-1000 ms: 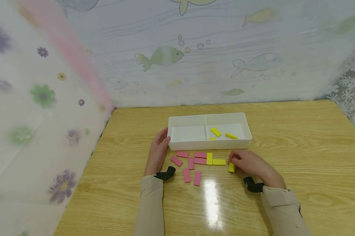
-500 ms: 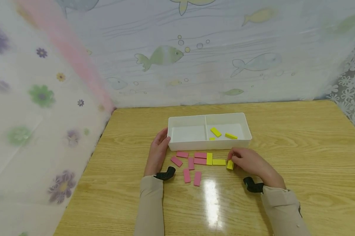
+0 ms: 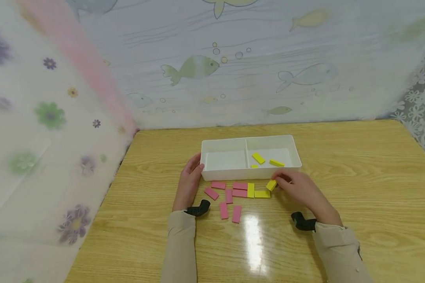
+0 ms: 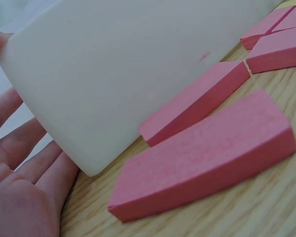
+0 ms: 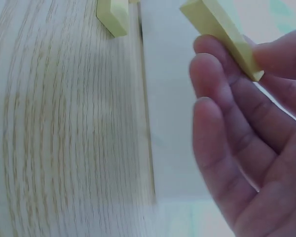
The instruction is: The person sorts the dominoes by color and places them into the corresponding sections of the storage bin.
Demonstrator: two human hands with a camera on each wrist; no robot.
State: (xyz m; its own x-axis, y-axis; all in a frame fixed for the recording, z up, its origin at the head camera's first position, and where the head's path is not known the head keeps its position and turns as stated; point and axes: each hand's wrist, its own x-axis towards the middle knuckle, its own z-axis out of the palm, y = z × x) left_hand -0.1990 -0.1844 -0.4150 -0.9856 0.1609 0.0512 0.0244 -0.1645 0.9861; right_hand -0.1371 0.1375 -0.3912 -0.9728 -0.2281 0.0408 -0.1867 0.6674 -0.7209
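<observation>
In the head view my left hand rests against the left end of a white box. Its thumb touches the near corner, and the fingers lie straight along the outer end wall. My right hand pinches a yellow block between thumb and fingers, in front of the box's right half. The right wrist view shows this block tilted and raised, the other fingers loosely bent below it. Two yellow blocks, one upright and one crosswise, lie on the table left of that hand.
Several pink blocks lie loose before the box, close to my left hand. A divider splits the box; its right compartment holds yellow blocks. A printed cloth wall stands behind the wooden table.
My right hand has raised the yellow block and moved it away from me, toward the front wall of the box, tilting it. The left hand and the box have stayed in place.
</observation>
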